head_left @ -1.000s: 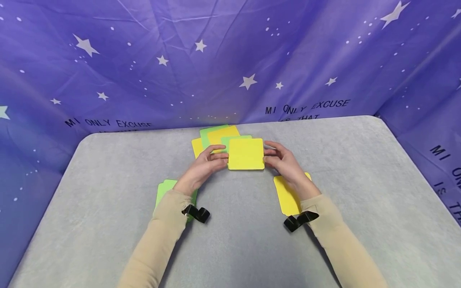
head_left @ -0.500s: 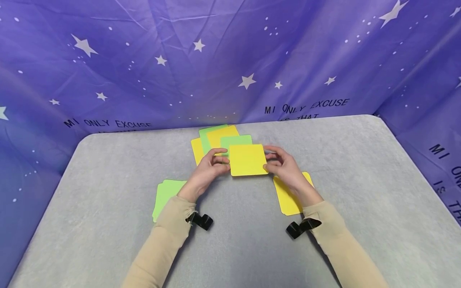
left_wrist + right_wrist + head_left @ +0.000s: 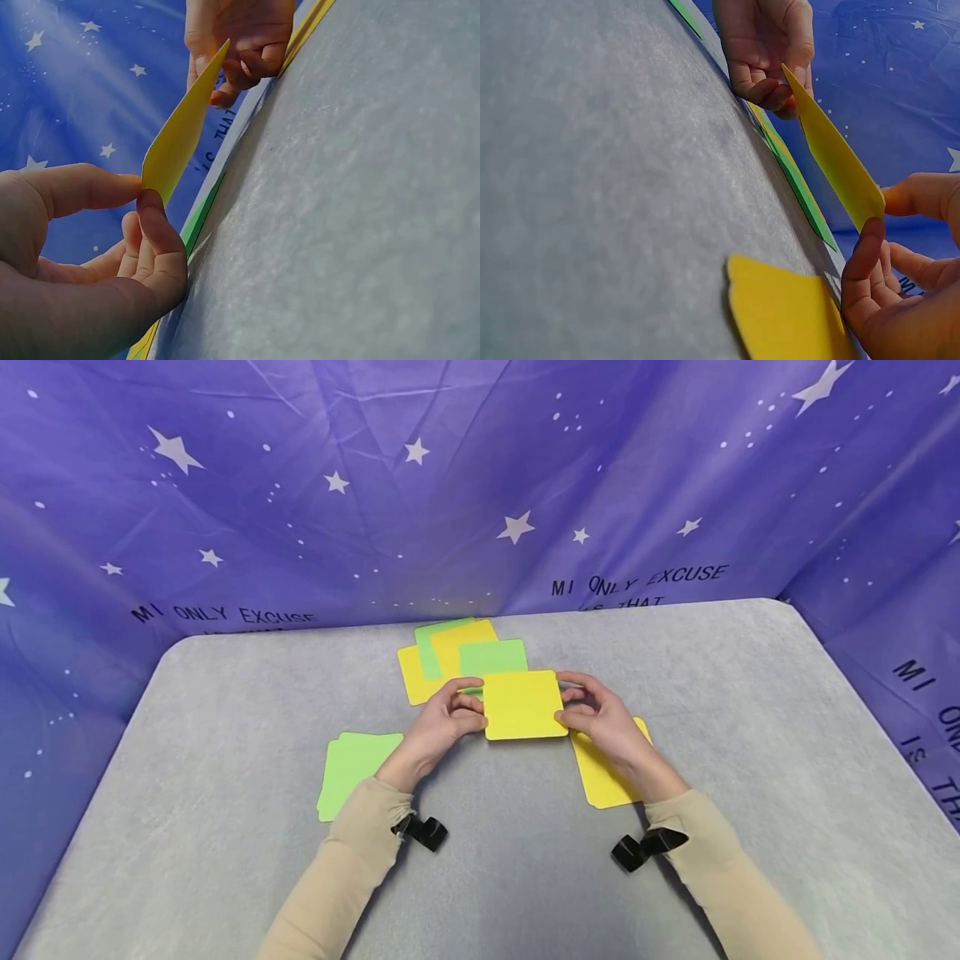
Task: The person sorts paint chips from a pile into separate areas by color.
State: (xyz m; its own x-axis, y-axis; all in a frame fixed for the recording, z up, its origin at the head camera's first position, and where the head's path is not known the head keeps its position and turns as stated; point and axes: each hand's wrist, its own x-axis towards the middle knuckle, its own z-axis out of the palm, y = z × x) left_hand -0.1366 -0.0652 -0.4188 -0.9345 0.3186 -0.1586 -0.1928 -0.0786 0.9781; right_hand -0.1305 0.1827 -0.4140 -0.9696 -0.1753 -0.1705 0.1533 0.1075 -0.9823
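A yellow card with rounded corners is held above the table by both hands, one at each side edge. My left hand pinches its left edge between thumb and finger, as the left wrist view shows up close on the card. On the opposite edge my right hand pinches likewise, and the right wrist view shows the card tilted and slightly bowed. Just beyond it lies a loose heap of overlapping cards, with a green card and a yellow card in it.
Left of centre lies a pile of green cards, close to my left wrist. A pile of yellow cards lies under my right hand, partly covered by it. The grey table ends at a purple star-printed curtain.
Both hands have drawn the yellow card toward me and slightly right, away from the heap. More of the green card behind it shows. The side piles have stayed put.
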